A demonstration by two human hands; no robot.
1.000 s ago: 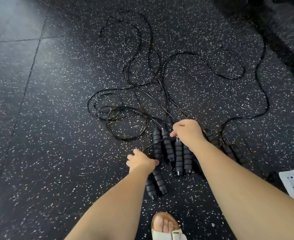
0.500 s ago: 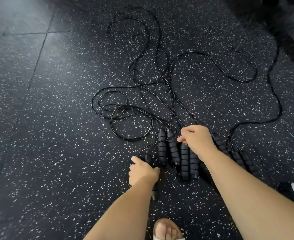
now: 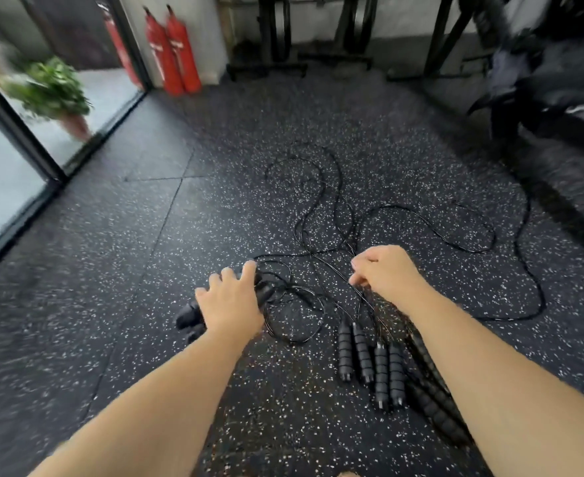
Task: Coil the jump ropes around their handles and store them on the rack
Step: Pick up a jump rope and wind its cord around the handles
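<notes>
Several black jump ropes lie tangled on the speckled rubber floor, their thin cords looping away from me. My left hand grips a pair of black foam handles lifted off to the left, their cord trailing right. My right hand pinches thin cords just above the pile. Several ribbed handles lie side by side on the floor below my right hand, and more handles are partly hidden under my right forearm.
Black rack frames stand along the far wall. Two red fire extinguishers lean in the corner by a glass door, with a potted plant behind the glass. Dark gym equipment fills the right side.
My head has tilted up, bringing the far wall into view. My left hand has picked up two handles and carried them left. My right hand has risen along the cords.
</notes>
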